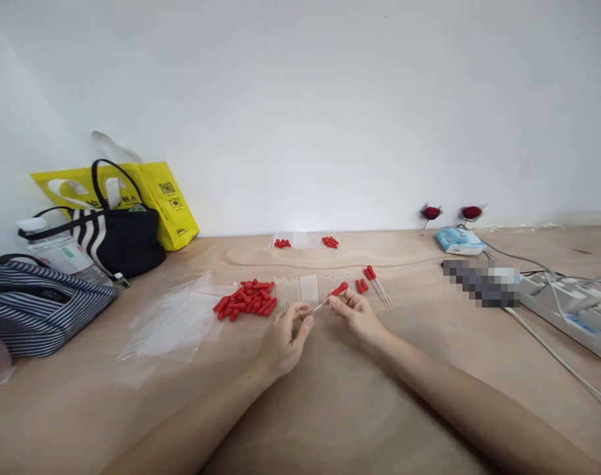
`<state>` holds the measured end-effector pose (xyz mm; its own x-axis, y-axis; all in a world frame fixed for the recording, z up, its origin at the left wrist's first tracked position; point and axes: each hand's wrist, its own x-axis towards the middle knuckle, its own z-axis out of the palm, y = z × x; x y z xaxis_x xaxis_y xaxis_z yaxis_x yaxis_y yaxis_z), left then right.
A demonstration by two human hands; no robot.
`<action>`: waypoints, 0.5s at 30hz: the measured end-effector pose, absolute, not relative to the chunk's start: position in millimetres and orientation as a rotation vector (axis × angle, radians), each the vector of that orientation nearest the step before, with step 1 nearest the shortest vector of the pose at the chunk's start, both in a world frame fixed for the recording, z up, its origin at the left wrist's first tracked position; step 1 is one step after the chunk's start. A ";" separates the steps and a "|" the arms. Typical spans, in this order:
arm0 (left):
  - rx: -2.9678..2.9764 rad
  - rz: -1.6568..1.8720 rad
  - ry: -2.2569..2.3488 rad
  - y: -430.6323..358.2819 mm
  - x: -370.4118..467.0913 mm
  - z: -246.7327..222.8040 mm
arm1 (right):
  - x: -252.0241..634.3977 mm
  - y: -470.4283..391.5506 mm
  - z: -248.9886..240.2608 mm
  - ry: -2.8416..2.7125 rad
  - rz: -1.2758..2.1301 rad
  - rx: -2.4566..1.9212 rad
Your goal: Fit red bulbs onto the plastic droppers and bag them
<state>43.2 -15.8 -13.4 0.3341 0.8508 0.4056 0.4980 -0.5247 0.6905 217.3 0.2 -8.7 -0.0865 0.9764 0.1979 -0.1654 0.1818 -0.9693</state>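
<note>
Between my two hands is a thin clear tube with a red rubber bulb (340, 289) at its right end. My left hand (287, 336) pinches the tube's lower left part. The fingers of my right hand (357, 316) close on it just below the bulb. Behind my hands lies a row of clear glass tubes (308, 289). A pile of red bulbs (245, 300) sits left of the row. Two loose red bulbs (362, 285) lie to its right, beside two tubes with red bulbs fitted (378, 285).
Clear plastic bags (171, 323) lie flat at the left, near a striped bag (47, 303), a black bag (132, 244) and a yellow bag (174, 204). Packed bulbs (330, 242) rest by the wall. At right are a wipes pack (460, 241), power strips (572, 303) and cables.
</note>
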 end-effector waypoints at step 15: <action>2.366 0.902 1.393 -13.9 41.6 -9.9 | 302.6 53.5 -15.0 -1.555 0.197 -2.027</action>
